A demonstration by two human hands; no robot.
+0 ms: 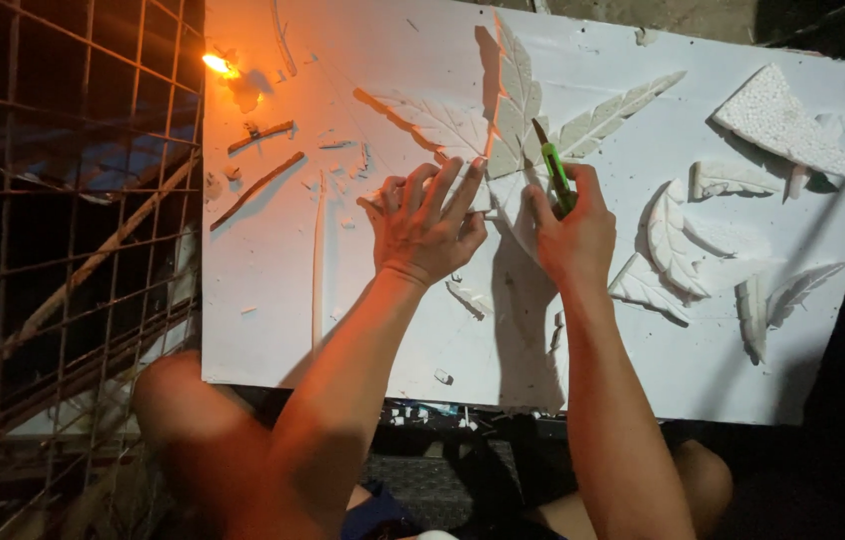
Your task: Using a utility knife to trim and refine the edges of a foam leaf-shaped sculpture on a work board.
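Right hand: (575,232) closed around a green craft knife (555,172), blade tip up against the carved foam leaf (515,110).
Left hand: (430,222) fingers spread and flat, pressing down on the foam just left of the leaf stem; grips nothing.
Knife: slim, green handle, tilted up and left; tip lies at the base of the centre leaflet.
Leaf carving: several serrated leaflets fanning from one point, raised out of the white foam board (283,300), upper middle of the sheet.
Board: large white sheet lying flat across the person's knees; it covers most of the view.
Handling (judged): foam looks very light, stiff yet brittle; thin leaflet tips likely snap or crumble. Best held by a flat palm on the uncut field, not by the carved edges.
Cut-offs: loose leaf pieces (678,240) lie right of the knife hand; a rough foam wedge (781,122) sits at the upper right, apart from them.
Scraps: slivers and crumbs scatter left of the spread hand.
Light: small flame (220,66) at the upper left corner of the board.
Surround: wire mesh (73,200) on the left.
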